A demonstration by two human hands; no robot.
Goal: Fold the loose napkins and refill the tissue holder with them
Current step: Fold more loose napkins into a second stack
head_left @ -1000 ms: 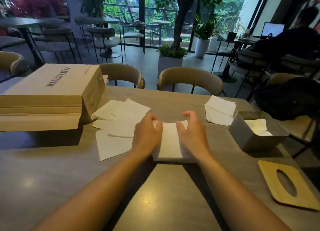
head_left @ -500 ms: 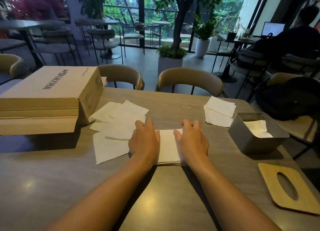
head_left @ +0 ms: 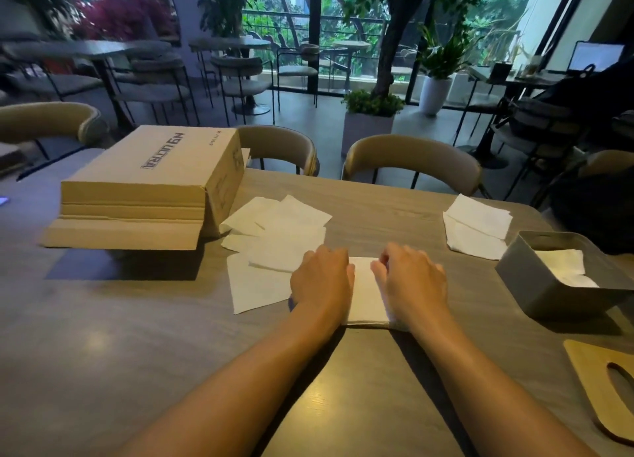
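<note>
A folded white napkin (head_left: 364, 292) lies on the table in front of me. My left hand (head_left: 322, 280) presses flat on its left part and my right hand (head_left: 411, 281) presses on its right part, fingers pointing away from me. Several loose unfolded napkins (head_left: 274, 240) lie spread to the left of my hands. Two folded napkins (head_left: 477, 227) sit stacked at the right. The grey tissue holder (head_left: 535, 285) stands at the right edge with a white napkin (head_left: 562, 268) inside. Its wooden lid (head_left: 603, 384) with an oval slot lies on the table nearer to me.
A cardboard box (head_left: 151, 182) with an open flap stands on the wooden table (head_left: 120, 336) at the left. Two beige chairs (head_left: 411, 158) are pushed in at the far edge. A dark bag (head_left: 597, 209) sits on the seat at the right.
My hands have gone from folding the napkin's far edge over to pressing flat on the folded napkin. The view has shifted slightly to the left.
</note>
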